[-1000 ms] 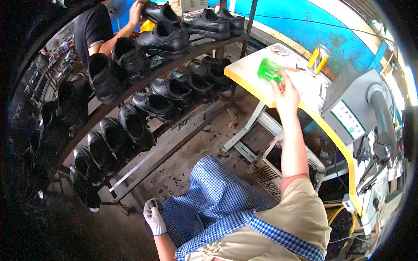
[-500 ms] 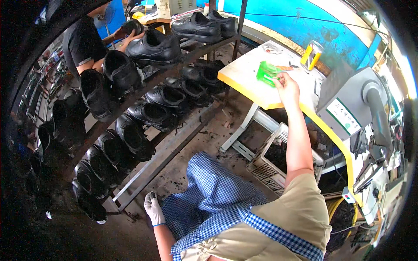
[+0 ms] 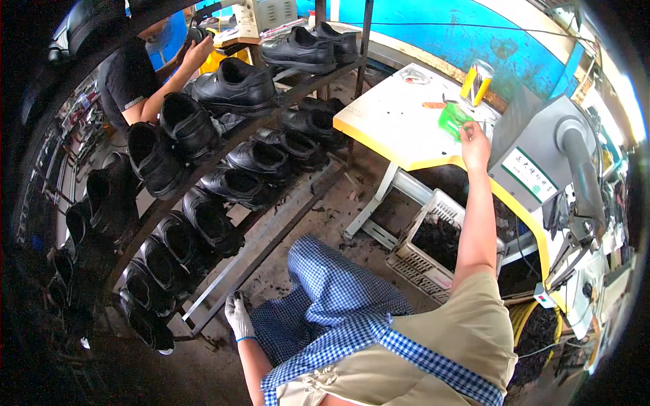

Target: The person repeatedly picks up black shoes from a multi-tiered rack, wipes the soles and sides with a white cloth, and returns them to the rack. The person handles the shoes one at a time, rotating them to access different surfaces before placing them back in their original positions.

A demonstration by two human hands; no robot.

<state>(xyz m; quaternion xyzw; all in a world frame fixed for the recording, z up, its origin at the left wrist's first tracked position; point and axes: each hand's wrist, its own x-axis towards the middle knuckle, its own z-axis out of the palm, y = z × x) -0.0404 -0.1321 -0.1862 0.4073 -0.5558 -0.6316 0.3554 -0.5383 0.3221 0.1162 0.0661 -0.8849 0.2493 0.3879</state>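
Note:
My right hand (image 3: 475, 145), bare, pinches the near edge of a green see-through plastic piece (image 3: 452, 120) over the white worktable (image 3: 389, 125). What kind of piece it is I cannot make out. Just beyond it on the tabletop lies a small orange strip (image 3: 433, 105), and a yellow and silver can (image 3: 477, 82) stands behind. Low at my side hangs my left hand (image 3: 239, 317) in a white glove with dark fingertips. Its fingers point away from me, loosely extended, with nothing visible in them, close to the foot of the shoe rack (image 3: 271, 247).
Black shoes (image 3: 233, 86) line several tiers of the rack on the left. Behind it a person in dark clothing (image 3: 128, 78) handles a dark object. A grey machine (image 3: 542, 149) stands at the table's right. Under the table is a white plastic crate (image 3: 413, 260) with dark scraps.
My right hand has moved right along the table with the green piece, which now sits nearer the can. The other person's hands have lifted. My gloved left hand has hardly moved.

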